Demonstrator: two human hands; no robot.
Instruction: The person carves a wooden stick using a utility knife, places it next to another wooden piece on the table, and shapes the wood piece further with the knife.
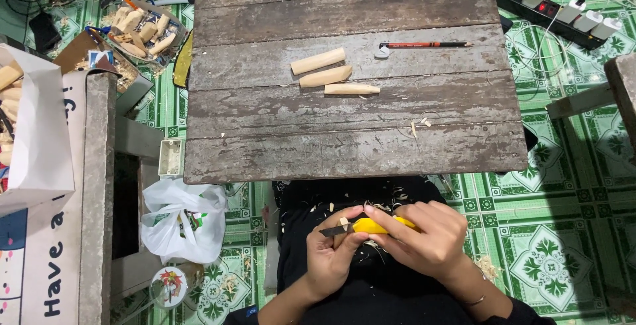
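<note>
Left grip: my left hand (333, 253) is closed around a small pale piece of wood (344, 222); only its tip shows above my fingers, with my thumb lying just beside it.
Right grip: my right hand (427, 237) is wrapped tight around a yellow-handled knife (371, 226); my fingers cover most of the handle.
Blade: the dark blade points toward my left and lies across the tip of the piece of wood, touching it as far as I can tell.
Where the work is: both hands meet over my lap, below the near edge of the table (351, 159), against my dark clothing.
Lap: pale shavings (384, 200) lie scattered on the dark clothing around my hands.
Table top: three pale wooden pegs (328, 73) lie side by side near the middle of the grey planks, the lower two tapered at one end.
Further back: a red pencil (427, 45) lies to the right of the pegs, with a small white object at its left end, too small to tell what.
Near edge: a few loose shavings rest on the planks to the right of the pegs.
Floor, left: a white plastic bag (182, 222) sits on the green patterned tiles.
Floor, far left: a clear tub of wooden pieces (142, 30) stands beside the table's far corner.
Floor, far right: a power strip (560, 10) with white plugs lies past the table's corner.
</note>
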